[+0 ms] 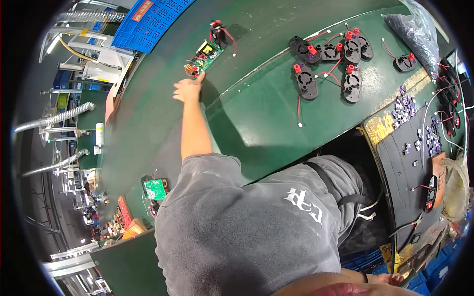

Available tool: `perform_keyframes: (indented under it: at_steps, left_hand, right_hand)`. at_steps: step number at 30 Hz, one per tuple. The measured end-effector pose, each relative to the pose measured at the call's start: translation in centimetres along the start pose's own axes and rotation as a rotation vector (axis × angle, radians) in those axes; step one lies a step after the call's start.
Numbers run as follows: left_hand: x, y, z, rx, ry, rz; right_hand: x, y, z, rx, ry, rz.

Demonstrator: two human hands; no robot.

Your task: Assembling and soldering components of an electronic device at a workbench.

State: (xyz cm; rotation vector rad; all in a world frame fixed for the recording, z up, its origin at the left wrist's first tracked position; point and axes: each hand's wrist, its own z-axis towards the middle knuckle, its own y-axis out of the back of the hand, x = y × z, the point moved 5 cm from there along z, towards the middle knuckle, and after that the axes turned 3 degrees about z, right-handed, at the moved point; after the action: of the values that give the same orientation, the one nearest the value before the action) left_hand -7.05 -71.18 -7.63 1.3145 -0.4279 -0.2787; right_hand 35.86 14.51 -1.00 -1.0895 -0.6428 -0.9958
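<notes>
My left hand point(187, 91) reaches far out over the green work surface point(266, 123). Its fingers are apart, and one fingertip touches the near end of a green circuit board point(202, 59). The board carries a yellow-wrapped transformer and red wires. At its far end is a black part with red terminals point(217, 33) and a trailing red lead. Low on the right, only part of my right hand point(387, 278) shows at the picture's rim, with a dark band on the wrist. Its fingers are mostly hidden, so I cannot tell what they hold.
Several black fan housings with red knobs point(352, 81) lie on the right, near a plastic bag point(412, 32). Small purple-and-white connectors point(405, 108) cover part of a dark side table point(395, 163). A blue crate point(148, 24) stands far left. Another green board point(155, 189) lies nearer.
</notes>
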Motion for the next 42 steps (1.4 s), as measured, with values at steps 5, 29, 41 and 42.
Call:
perform_keyframes:
  at_steps: [5, 29, 41, 42]
  left_hand:
    - [0.0, 10.2, -3.1, -0.156, -0.219, 0.02]
    - [-38.5, 30.0, -66.7, -0.567, -2.254, -0.905]
    - [-26.9, 31.2, -66.5, -0.512, -2.219, -1.346]
    - [-25.9, 31.5, -66.5, -0.434, -2.252, -1.341]
  right_hand:
    - [-0.3, 2.9, 1.5, -0.053, -0.047, 0.014]
    - [4.7, 10.4, -11.5, -0.498, -0.001, 0.027]
    - [5.2, 13.6, -11.6, -0.57, -0.025, 0.07]
    - [5.4, 13.8, -11.7, -0.56, -0.01, 0.038]
